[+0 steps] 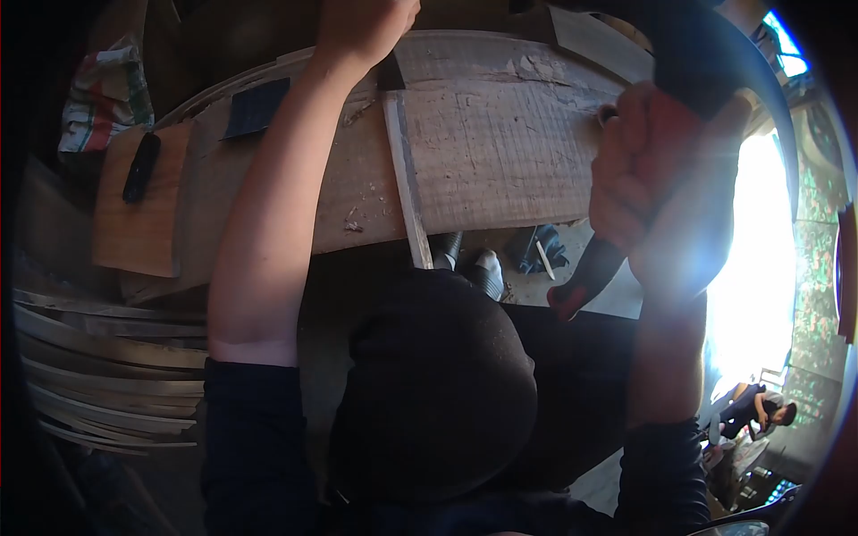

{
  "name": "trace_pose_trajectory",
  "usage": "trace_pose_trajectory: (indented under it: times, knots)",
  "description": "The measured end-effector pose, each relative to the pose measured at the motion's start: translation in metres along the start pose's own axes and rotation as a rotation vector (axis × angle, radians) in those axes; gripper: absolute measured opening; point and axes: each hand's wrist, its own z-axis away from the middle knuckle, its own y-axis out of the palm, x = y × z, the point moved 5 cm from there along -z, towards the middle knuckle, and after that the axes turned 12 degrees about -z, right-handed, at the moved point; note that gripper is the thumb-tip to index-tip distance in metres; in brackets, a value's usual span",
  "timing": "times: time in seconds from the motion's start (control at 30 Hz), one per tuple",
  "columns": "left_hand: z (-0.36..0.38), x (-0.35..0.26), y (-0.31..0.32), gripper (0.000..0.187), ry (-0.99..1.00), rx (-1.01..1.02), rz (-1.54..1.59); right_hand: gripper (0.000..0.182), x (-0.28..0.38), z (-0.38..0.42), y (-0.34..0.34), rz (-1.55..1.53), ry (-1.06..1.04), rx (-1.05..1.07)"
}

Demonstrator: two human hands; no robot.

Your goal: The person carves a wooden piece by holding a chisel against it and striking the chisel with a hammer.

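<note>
My right hand [666, 183] is raised at the right, its fingers wrapped around the red and black handle of what looks like a hammer [590, 272]. The tool's dark head looms close to the camera at the upper right, partly cut off. At the top edge my left hand [371, 31] is closed over the workbench [509, 152]; whatever its fingers hold is hidden. Just below that hand, a narrow wooden strip [407, 170] crosses the bench and juts past its near edge. A small dark piece [391, 73] sits at the strip's far end.
On the left of the bench lie a wooden board [147, 223] with a black object [141, 168] and a dark blue sheet [256, 109]. Curved wooden strips [116, 384] are stacked below. A printed bag [107, 98] is at upper left. Another person [755, 411] sits far right.
</note>
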Motion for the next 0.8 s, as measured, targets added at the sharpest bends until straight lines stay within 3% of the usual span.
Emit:
trace_pose_trajectory:
  times: [0.2,0.23,0.3,0.4,0.43,0.47,0.53,0.63,0.73,0.77,0.8]
  knots:
    - [-0.004,0.014,-0.002,0.034,-0.024,-0.023,0.186,0.082,-0.007,0.005,0.01,0.145,0.06,0.044]
    - [-0.004,0.011,-0.001,0.034,-0.043,-0.002,0.224,0.084,-0.01,0.01,0.006,0.212,0.014,-0.231]
    - [0.003,0.007,0.001,0.033,-0.047,0.015,0.185,0.085,-0.008,0.017,-0.011,0.274,-0.034,-0.509]
    - [0.022,-0.003,0.004,0.029,0.003,-0.032,0.021,0.084,-0.022,0.011,-0.015,-0.143,0.183,-0.116]
    - [0.033,-0.01,0.004,0.03,0.106,-0.071,-0.106,0.082,-0.017,0.012,-0.01,0.115,0.015,-0.073]
    - [0.034,-0.014,0.009,0.03,0.385,-0.196,-0.124,0.081,-0.013,0.011,-0.007,0.246,-0.072,-0.043]
    - [0.036,-0.019,0.008,0.03,0.659,-0.319,-0.138,0.076,-0.006,0.01,-0.004,0.4,-0.198,-0.022]
    - [0.016,-0.02,0.002,0.033,0.198,0.0,-0.022,0.066,-0.031,0.03,-0.075,0.089,-0.059,-0.36]
    - [-0.004,-0.008,-0.005,0.033,0.206,-0.014,0.094,0.063,-0.046,0.017,-0.083,-0.386,-0.008,-0.021]
    - [-0.006,-0.002,-0.007,0.033,0.148,0.005,0.122,0.065,-0.043,0.019,-0.075,-0.119,-0.05,-0.313]
    - [-0.006,0.005,-0.007,0.033,0.084,0.025,0.15,0.067,-0.032,0.019,-0.061,0.018,-0.076,-0.457]
